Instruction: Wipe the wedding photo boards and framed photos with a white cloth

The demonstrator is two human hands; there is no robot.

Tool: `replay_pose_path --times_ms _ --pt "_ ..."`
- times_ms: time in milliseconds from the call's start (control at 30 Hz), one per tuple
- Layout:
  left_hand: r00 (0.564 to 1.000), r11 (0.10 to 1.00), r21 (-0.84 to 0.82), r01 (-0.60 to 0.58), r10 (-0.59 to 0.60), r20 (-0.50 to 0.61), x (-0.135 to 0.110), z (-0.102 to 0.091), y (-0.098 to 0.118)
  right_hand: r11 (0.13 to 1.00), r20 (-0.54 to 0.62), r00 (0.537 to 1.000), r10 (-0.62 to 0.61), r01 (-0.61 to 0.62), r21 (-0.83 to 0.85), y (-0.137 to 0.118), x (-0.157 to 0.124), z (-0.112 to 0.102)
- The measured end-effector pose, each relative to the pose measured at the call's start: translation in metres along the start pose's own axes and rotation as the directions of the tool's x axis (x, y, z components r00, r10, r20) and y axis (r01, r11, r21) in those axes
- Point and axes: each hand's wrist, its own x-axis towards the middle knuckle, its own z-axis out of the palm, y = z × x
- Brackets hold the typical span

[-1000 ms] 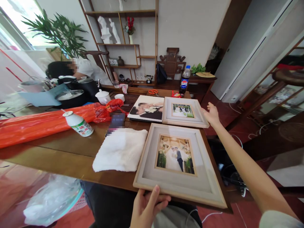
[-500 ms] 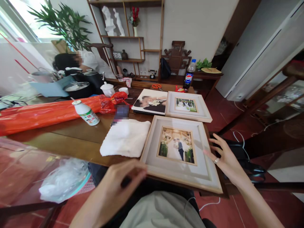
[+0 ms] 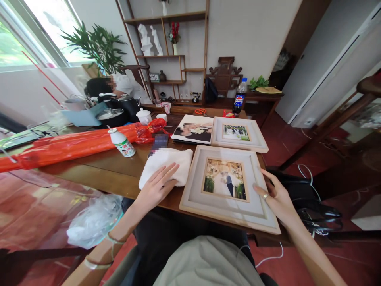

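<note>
One large picture frame point(image 3: 228, 208) lies face up at the table's point(image 3: 122, 169) near edge, its right border pinched between the ringed thumb and fingers of the right hand point(image 3: 266, 180), thumb over the front, the photograph well inside that grip. Just left, the left hand point(image 3: 159, 183), fingers extended, rests flat upon a white cloth point(image 3: 160, 159). Beyond the large frame lies a smaller frame point(image 3: 236, 143), with a cola bottle point(image 3: 239, 97) standing behind; an orange-red wrapped bundle point(image 3: 74, 145) stretches leftward.
</note>
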Motion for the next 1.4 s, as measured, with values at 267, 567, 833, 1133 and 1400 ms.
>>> replay_pose_path --times_ms 267,567,833,1133,1400 --pt "0.992 0.992 0.061 -0.112 0.115 -0.052 0.029 0.006 -0.016 0.997 0.015 1.000 0.004 -0.005 0.073 0.004 -0.002 -0.001" --pt "0.510 0.726 -0.004 0.688 -0.487 -0.709 0.044 -0.056 -0.071 0.986 0.008 1.000 0.023 -0.024 0.167 -0.004 -0.003 0.003" --pt "0.967 0.903 0.400 0.155 -0.057 -0.248 0.058 -0.035 -0.037 0.994 -0.006 0.999 -0.039 0.039 0.106 -0.004 -0.005 0.005" --pt "0.989 0.999 -0.028 -0.020 0.024 0.146 0.067 0.009 0.025 0.987 -0.011 0.987 -0.161 0.161 0.025 0.002 -0.006 0.007" --pt "0.973 1.000 -0.015 0.021 -0.017 0.229 0.070 0.029 0.040 0.910 0.044 0.950 -0.309 0.309 -0.275 0.008 0.002 0.007"
